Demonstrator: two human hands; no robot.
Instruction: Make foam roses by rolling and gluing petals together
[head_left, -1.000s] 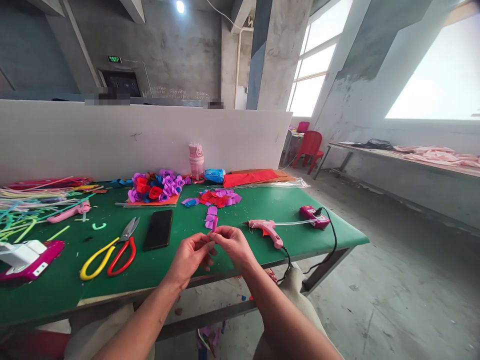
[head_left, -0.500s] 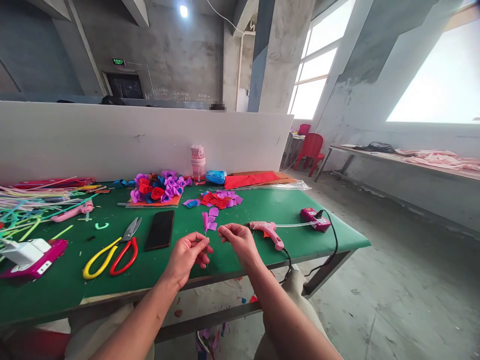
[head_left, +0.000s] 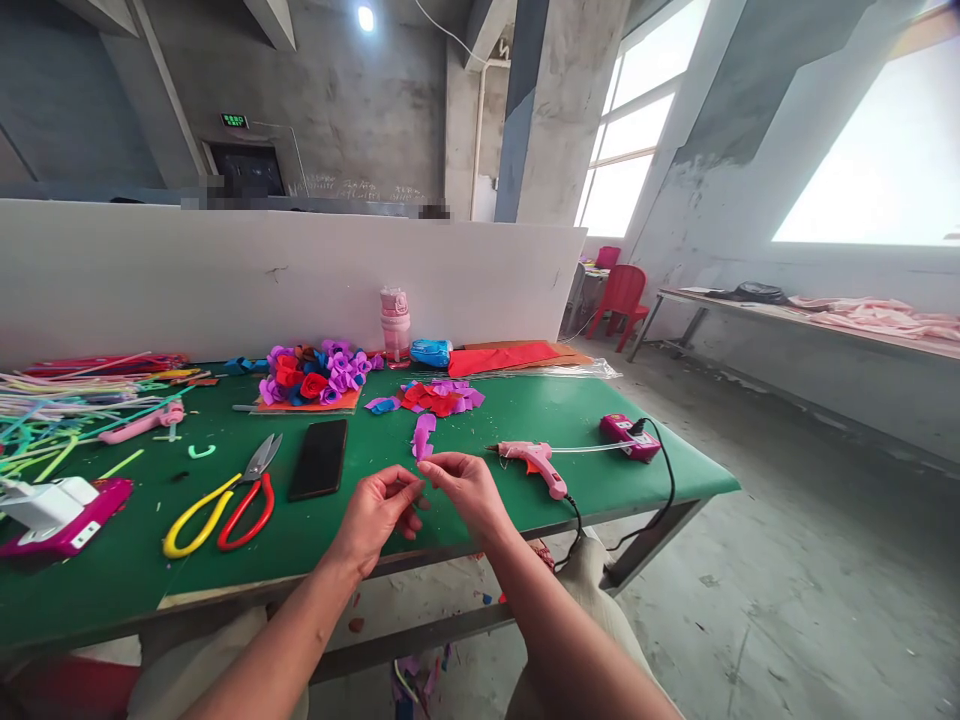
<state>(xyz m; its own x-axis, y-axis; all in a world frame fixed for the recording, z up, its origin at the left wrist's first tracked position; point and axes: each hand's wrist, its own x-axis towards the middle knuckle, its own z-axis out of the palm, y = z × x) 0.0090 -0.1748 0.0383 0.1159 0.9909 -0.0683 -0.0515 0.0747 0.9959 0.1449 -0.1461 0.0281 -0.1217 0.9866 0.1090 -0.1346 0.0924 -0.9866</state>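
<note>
My left hand (head_left: 381, 508) is closed in a pinch at the table's front edge, its fingertips on what looks like a very thin stem, mostly hidden by the fingers. Just right of it, my right hand (head_left: 466, 490) pinches at the lower end of a purple paper petal (head_left: 422, 436), the two sets of fingertips almost touching. Loose purple pieces behind this petal blend with it. Farther back lies a pile of red, purple and blue paper petals (head_left: 435, 398). To the right rests a pink glue gun (head_left: 536, 464) with a clear glue stick in its back.
Scissors (head_left: 225, 500) with yellow and red handles and a black phone (head_left: 319, 460) lie left. Behind are paper flowers (head_left: 311, 375), a pink bottle (head_left: 395, 325) and red crepe paper (head_left: 502, 358). A power strip (head_left: 630, 438) sits right, its cord hanging over the edge.
My right hand has moved left, closing the gap to my left hand, and its fingertips now meet the base of the purple petal. The petal leans right instead of standing upright.
</note>
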